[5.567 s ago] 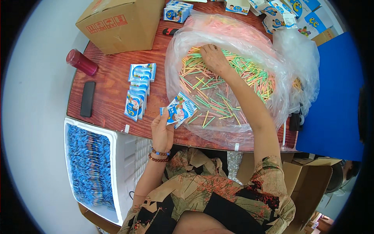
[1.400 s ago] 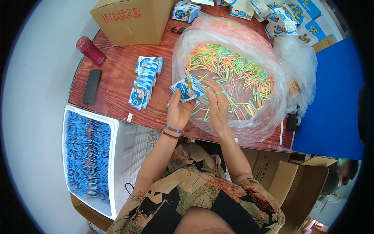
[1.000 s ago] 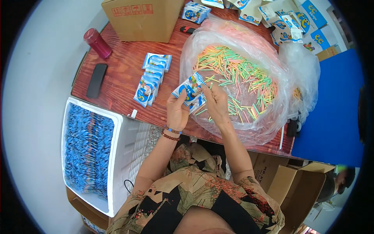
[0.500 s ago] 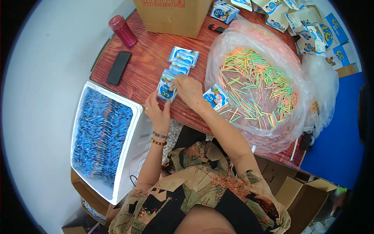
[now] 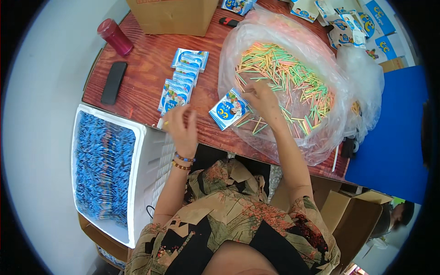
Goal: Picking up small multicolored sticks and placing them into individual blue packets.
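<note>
While the left hand (image 5: 183, 132) hangs in the head view near the front edge of the red-brown wooden table (image 5: 146, 73), its fingers are parted and loosely curled, with nothing visible in their hold. It is just beside the lower end of a row of overlapping blue and white packets (image 5: 184, 75); whether a fingertip touches them, I cannot tell. The wrist carries 2 bead bracelets (image 5: 183, 162).

The right hand (image 5: 265, 104) is partly closed, thumb and fingertips together at the upper right edge of 1 loose packet (image 5: 228, 110). Whether they pinch it or only touch it cannot be made out. That packet lies tilted between the 2 hands, at the near left edge of a large clear plastic bag (image 5: 314, 156). Inside the open bag are many thin sticks (image 5: 279, 62) in green, yellow, orange and pink, heaped toward the far and right sides and sparser near the right hand.

Left of the row are a black phone (image 5: 113, 82) and a tilted-looking red container (image 5: 117, 40). A closed-sided cardboard box (image 5: 176, 18) stands behind them. By the table's left front corner, a white foam box (image 5: 136, 169) holds tightly packed blue packets (image 5: 101, 169).
</note>
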A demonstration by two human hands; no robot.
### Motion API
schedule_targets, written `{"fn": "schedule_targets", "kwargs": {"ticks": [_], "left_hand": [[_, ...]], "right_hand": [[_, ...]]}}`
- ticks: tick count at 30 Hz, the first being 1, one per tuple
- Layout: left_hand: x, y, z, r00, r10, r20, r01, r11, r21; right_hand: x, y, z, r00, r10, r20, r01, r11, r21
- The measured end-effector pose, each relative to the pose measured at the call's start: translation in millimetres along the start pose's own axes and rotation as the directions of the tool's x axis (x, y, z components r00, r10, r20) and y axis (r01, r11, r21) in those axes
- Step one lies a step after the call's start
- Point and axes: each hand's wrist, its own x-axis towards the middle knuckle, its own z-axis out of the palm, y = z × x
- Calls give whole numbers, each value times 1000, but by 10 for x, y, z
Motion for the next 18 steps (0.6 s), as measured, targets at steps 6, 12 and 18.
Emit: {"fn": "schedule_targets", "kwargs": {"ticks": [6,12,18], "left_hand": [[9,271,454,983,24,184,-62,977,205],[90,145,568,986,25,163,-54,983,175],[134,146,512,983,125,132,-137,987,88]], "right_hand": [[70,-111,105,983,82,162,-79,997,-27],[22,30,179,957,-252,-145,261,964,49],[17,-38,83,925,-355,-135,331,927,-174]]}}
